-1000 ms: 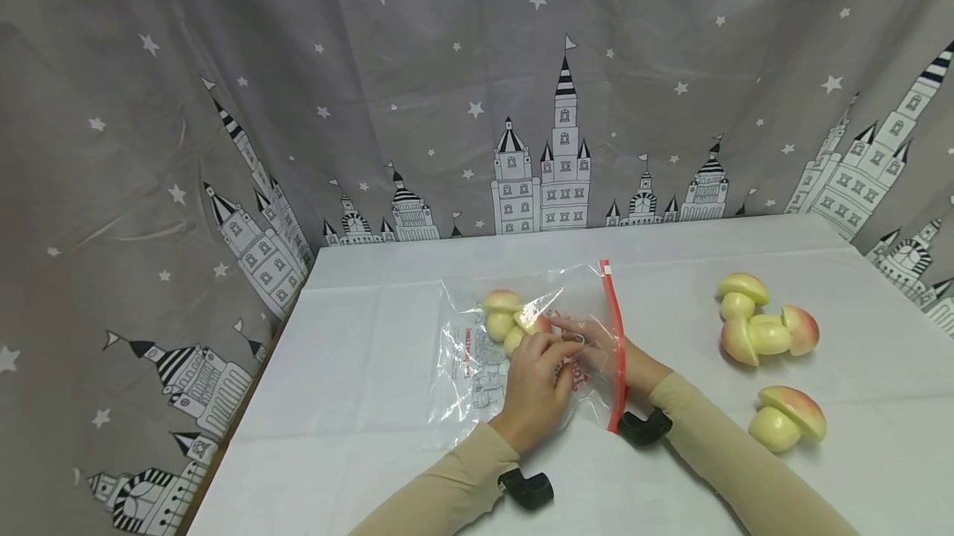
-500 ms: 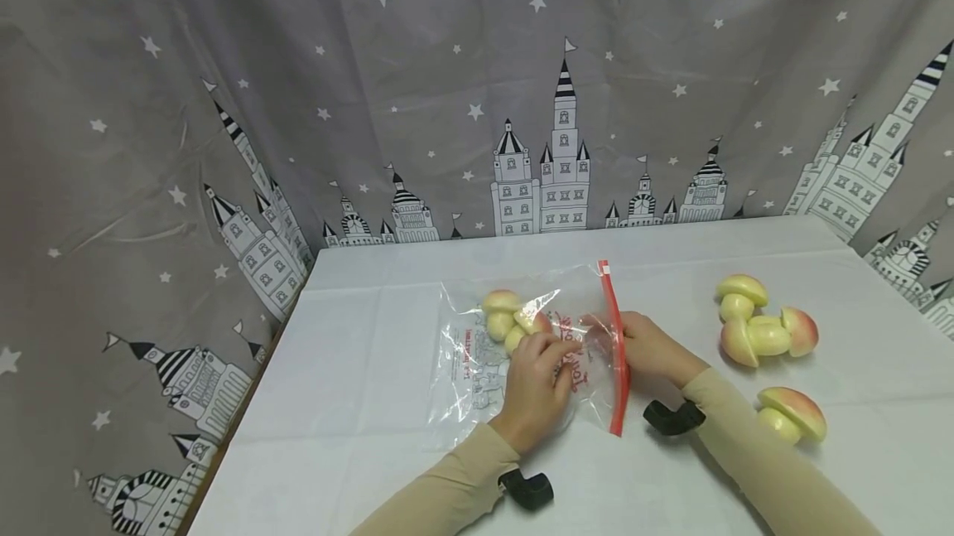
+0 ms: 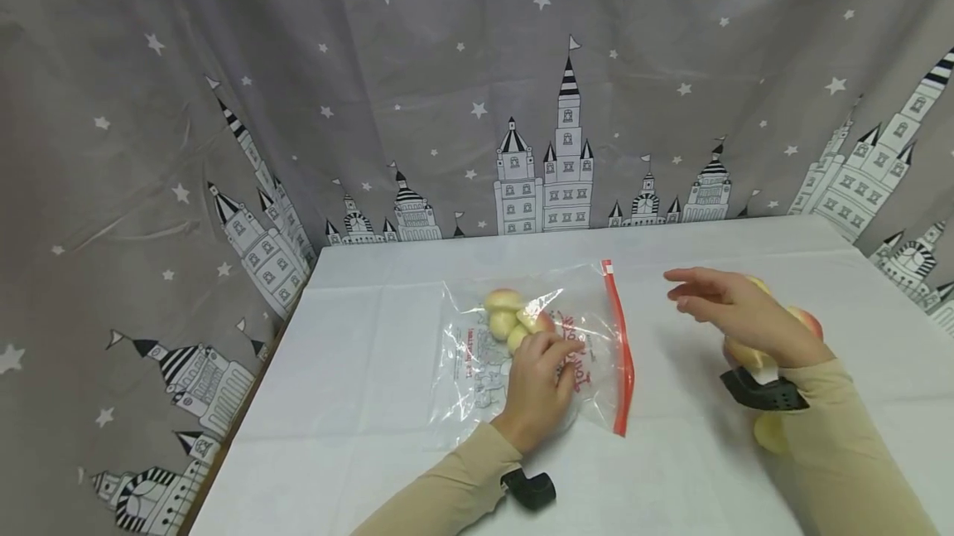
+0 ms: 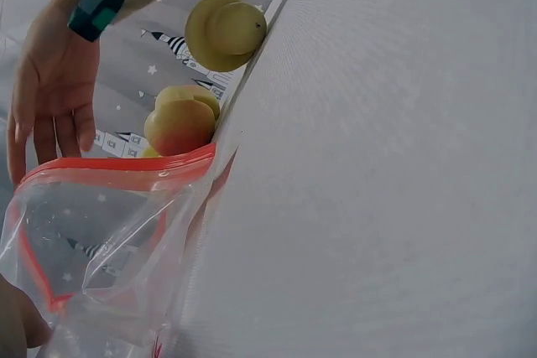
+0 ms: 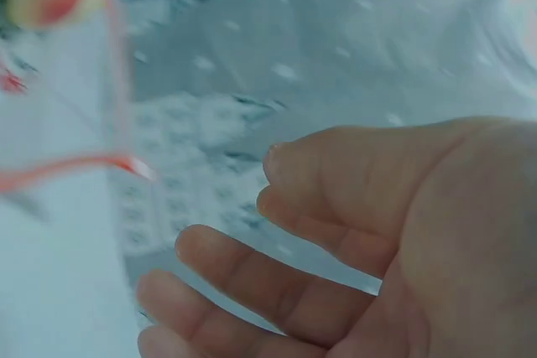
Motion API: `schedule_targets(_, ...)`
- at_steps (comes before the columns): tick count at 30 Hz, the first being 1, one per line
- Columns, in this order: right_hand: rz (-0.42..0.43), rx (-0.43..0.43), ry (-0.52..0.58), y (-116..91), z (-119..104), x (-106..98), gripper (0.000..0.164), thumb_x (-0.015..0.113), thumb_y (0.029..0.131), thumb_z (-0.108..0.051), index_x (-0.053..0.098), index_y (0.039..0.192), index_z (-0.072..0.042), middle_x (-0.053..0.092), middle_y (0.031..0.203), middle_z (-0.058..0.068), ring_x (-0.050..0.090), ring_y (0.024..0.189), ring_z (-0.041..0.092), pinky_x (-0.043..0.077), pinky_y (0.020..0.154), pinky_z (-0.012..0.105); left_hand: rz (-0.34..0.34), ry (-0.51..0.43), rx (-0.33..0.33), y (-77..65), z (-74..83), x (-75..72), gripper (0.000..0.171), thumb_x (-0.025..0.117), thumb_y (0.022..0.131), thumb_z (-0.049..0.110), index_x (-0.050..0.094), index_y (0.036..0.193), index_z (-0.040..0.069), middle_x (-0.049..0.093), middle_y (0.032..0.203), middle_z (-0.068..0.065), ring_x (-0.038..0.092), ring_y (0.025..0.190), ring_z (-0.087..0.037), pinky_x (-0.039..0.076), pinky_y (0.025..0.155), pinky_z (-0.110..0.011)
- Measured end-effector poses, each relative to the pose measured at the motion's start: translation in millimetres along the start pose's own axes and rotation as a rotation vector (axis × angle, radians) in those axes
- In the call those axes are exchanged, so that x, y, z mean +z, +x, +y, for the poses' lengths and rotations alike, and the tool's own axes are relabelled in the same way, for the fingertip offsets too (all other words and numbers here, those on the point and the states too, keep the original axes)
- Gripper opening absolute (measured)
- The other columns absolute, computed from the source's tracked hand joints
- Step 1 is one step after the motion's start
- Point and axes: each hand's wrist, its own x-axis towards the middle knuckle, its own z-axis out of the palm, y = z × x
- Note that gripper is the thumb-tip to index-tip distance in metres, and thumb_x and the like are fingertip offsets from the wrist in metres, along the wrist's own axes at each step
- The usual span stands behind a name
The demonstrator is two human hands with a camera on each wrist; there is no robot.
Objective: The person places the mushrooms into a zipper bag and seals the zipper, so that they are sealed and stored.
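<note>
A clear zip bag (image 3: 596,387) with a red edge lies flat on the white table, its mouth to the right. Inside it are yellow toy mushrooms (image 3: 503,301) with reddish caps, partly behind my left hand (image 3: 532,387). That hand holds the bag, fingers bent over the film. In the left wrist view the red mouth gapes, with my thumb (image 4: 18,320) at the lower left. To the right, my right hand (image 3: 734,312) is in the air with loosely bent fingers and nothing in them. Loose toy mushrooms (image 3: 771,433) lie under and behind that hand and forearm, partly hidden.
A white cloth covers the table (image 3: 358,370). Behind and left of it hangs a grey curtain (image 3: 417,89) printed with castles and stars. Both wrists wear black mounts (image 3: 529,489) over beige sleeves.
My right hand has come out of the bag's mouth and swung right, over the loose mushrooms. My left hand and the bag stay nearly in place.
</note>
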Motion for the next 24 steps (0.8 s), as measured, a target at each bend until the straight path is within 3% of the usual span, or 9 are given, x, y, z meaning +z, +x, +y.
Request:
schedule_targets(2,0.052,-0.013,-0.018,-7,7,-16,0.048,0.055,0.104,-0.022,0.048,0.147,-0.001,0.068,0.13,0.022,0.07,0.105,0.011,0.056,0.082,0.026,0.001,0.005,0.003,0.3,0.3,0.7,0.031,0.075,0.074,0.001,0.077,0.102,0.013,0.067,0.095,-0.003,0.059,0.084,-0.018,0.047,0.077,-0.031)
schedule_targets(5,0.12,-0.033,0.022,-17,22,-34,0.045,0.055,0.104,-0.019,0.05,0.146,-0.003,0.073,0.12,-0.004,0.066,0.098,-0.007,0.055,0.077,0.017,-0.008,0.003,-0.003,0.8,0.6,1.0,0.031,0.075,0.074,0.0,0.077,0.102,0.012,0.067,0.095,-0.004,0.059,0.085,-0.019,0.047,0.076,-0.031)
schedule_targets(8,0.164,-0.026,0.085,-25,36,-48,0.039,0.055,0.104,-0.018,0.052,0.144,-0.014,0.066,0.11,-0.031,0.065,0.094,-0.012,0.054,0.076,0.014,-0.016,0.0,-0.007,1.1,0.8,0.9,0.031,0.075,0.074,0.0,0.077,0.102,0.012,0.067,0.094,-0.004,0.059,0.085,-0.019,0.047,0.076,-0.032)
schedule_targets(11,0.189,0.024,0.096,-30,46,-57,0.042,0.054,0.105,-0.022,0.05,0.146,-0.015,0.059,0.106,-0.041,0.063,0.092,-0.014,0.053,0.075,0.012,-0.019,0.002,-0.009,1.2,1.0,0.7,0.031,0.075,0.074,0.0,0.077,0.102,0.013,0.067,0.094,-0.003,0.059,0.084,-0.019,0.047,0.076,-0.031)
schedule_targets(15,0.208,0.11,0.047,-31,58,-65,0.058,0.054,0.105,-0.028,0.038,0.151,0.003,0.052,0.103,-0.045,0.057,0.089,-0.02,0.053,0.073,0.013,-0.02,0.003,-0.008,1.3,1.0,0.7,0.031,0.075,0.074,0.0,0.077,0.102,0.013,0.067,0.094,-0.003,0.059,0.084,-0.018,0.047,0.076,-0.031)
schedule_targets(19,0.235,0.196,-0.005,-34,71,-72,0.065,0.051,0.105,-0.034,0.033,0.153,0.007,0.067,0.124,-0.003,0.048,0.083,-0.024,0.051,0.068,0.013,-0.02,-0.002,-0.009,1.3,0.5,0.9,0.03,0.075,0.074,0.0,0.077,0.102,0.012,0.067,0.094,-0.003,0.059,0.084,-0.018,0.047,0.077,-0.031)
schedule_targets(21,0.263,0.229,-0.012,-36,80,-75,0.067,0.051,0.105,-0.035,0.032,0.152,0.01,0.066,0.12,0.001,0.045,0.08,-0.025,0.049,0.065,0.013,-0.02,-0.003,-0.009,1.1,0.3,1.2,0.03,0.075,0.074,0.0,0.077,0.102,0.012,0.066,0.094,-0.003,0.059,0.085,-0.019,0.047,0.077,-0.031)
schedule_targets(22,0.271,0.243,-0.007,-37,86,-77,0.068,0.051,0.105,-0.035,0.032,0.151,0.011,0.067,0.117,0.0,0.045,0.079,-0.025,0.049,0.064,0.013,-0.019,-0.002,-0.008,0.9,0.2,1.4,0.03,0.076,0.074,0.0,0.077,0.102,0.012,0.066,0.093,-0.003,0.059,0.084,-0.018,0.047,0.077,-0.031)
schedule_targets(24,0.282,0.274,0.015,-39,98,-80,0.069,0.05,0.105,-0.035,0.03,0.15,0.014,0.06,0.101,-0.024,0.045,0.078,-0.024,0.049,0.063,0.013,-0.018,0.001,-0.005,0.5,0.0,1.5,0.03,0.075,0.075,0.0,0.077,0.102,0.012,0.066,0.093,-0.003,0.059,0.084,-0.018,0.047,0.077,-0.031)
